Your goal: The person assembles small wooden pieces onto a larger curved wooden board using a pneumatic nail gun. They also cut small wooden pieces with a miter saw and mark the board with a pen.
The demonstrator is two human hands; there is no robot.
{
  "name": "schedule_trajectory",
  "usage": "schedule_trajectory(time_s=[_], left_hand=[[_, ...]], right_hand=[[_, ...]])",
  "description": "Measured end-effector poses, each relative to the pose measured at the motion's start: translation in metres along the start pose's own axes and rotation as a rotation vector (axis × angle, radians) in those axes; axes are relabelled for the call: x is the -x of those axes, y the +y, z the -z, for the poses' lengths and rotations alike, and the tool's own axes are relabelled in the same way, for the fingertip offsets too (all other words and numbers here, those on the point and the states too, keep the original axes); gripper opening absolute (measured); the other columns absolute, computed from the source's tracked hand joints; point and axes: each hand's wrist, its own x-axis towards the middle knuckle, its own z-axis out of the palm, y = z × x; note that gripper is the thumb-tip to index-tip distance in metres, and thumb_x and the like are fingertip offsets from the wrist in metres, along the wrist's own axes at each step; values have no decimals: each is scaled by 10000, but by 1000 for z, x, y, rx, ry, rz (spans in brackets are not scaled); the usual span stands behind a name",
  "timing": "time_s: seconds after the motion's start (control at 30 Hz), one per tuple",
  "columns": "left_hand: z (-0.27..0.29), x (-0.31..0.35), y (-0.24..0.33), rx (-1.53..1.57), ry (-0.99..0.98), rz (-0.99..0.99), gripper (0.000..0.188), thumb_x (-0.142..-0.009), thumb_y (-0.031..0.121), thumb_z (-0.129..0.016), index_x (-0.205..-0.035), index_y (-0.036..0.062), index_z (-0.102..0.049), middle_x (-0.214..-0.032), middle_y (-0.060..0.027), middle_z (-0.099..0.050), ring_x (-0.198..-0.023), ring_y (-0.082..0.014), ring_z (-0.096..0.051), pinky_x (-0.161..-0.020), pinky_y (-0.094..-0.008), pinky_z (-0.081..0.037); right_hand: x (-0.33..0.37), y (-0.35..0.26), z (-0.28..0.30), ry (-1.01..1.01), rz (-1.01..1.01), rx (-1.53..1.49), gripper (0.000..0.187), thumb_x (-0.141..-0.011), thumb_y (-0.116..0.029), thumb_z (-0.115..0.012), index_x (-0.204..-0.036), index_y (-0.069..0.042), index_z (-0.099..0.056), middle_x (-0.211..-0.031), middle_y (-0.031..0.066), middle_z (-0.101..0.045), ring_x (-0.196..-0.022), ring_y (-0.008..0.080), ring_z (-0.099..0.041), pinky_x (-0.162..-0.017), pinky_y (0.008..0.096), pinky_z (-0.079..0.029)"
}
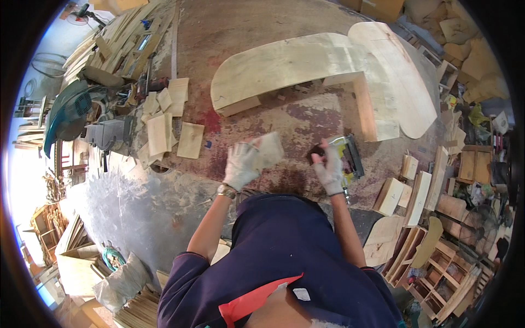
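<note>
My left hand (242, 165), in a white glove with a watch at the wrist, pinches a small flat wooden piece (269, 150) above the worktable. The piece is slightly blurred. My right hand (329, 173), in a white glove with bare fingertips, grips a yellow-green and black nail gun (351, 156). An air fitting shows at the tool's end near my wrist. Part of the grip is hidden by the hand. Beyond both hands lies a large pale wooden frame (279, 65), rounded at one end and bent into an L. A rounded board (391, 79) adjoins it on the right.
Small wood pieces (159, 134) lie left on the stained worktable (240, 27), beside a teal power saw (68, 112). Wooden blocks (388, 197) and strips sit at the right edge. Wooden crates (443, 268) stand at lower right, and a sack (123, 284) at lower left.
</note>
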Motion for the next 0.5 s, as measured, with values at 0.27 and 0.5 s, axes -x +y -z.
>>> schedule_trajectory(time_s=[0.27,0.5], left_hand=[[-10,-74,82,262,378,-51,949,-756,340,-863,-1561,131,-406,-1388,-175,-547,-1291,-339,-528,-976,-449,-502],[-43,-140,83,1242,179,307,446,-1053,353,-628,-1362,40,-558,-949,-4,-590,-862,-85,-551,-798,-267,-477]], right_hand=[[-79,-14,22,-185,-17,-61,304,-931,-213,-673,-1129,4,-592,-972,251,-678,-929,438,-665,-782,459,-515],[-159,32,6,-177,15,-196,299,-959,-194,-641,-1172,4,-574,-1001,234,-681,-922,406,-664,-802,436,-517]])
